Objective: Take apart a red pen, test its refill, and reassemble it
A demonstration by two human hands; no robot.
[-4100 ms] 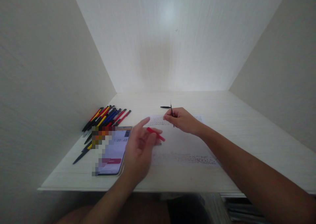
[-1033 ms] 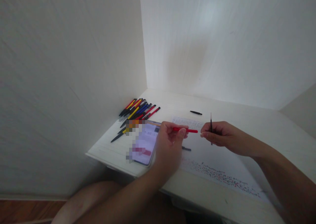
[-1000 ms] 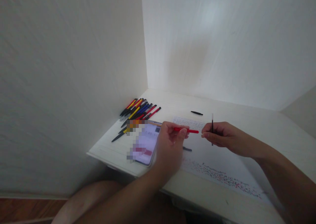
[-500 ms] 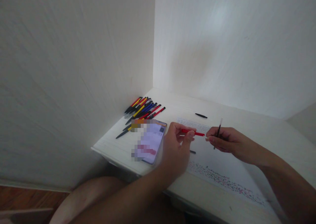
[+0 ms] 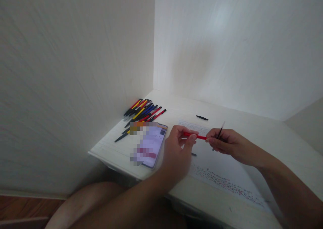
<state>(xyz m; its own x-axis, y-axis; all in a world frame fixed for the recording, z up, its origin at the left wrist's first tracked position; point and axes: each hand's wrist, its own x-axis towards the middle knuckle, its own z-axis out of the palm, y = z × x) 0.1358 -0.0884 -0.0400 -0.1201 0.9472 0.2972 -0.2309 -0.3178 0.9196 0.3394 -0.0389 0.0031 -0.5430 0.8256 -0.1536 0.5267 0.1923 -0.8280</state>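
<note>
My left hand point(image 5: 178, 153) is closed round a red pen barrel point(image 5: 201, 138), held level above the paper. At the barrel's right end are the pinched fingertips of my right hand point(image 5: 228, 143); whether a small part sits between them I cannot make out. A thin dark ink refill point(image 5: 220, 132) with a clear upper end slants up through the fingers of that same hand. Beneath both hands lies a sheet of paper point(image 5: 214, 165) with handwriting. A short dark pen part point(image 5: 193, 154) shows partly beside my left hand.
Several red, yellow, blue and black pens point(image 5: 137, 114) are heaped at the desk's left, by the wall. In front of them lies a lit phone point(image 5: 153, 146), partly blurred out. Behind the paper is a black pen part point(image 5: 202, 117). White walls point(image 5: 196, 54) border the desk.
My right hand has moved left, closing the small gap so its fingertips meet the barrel's end. The refill tilts more to the right. The whole view has shifted slightly.
</note>
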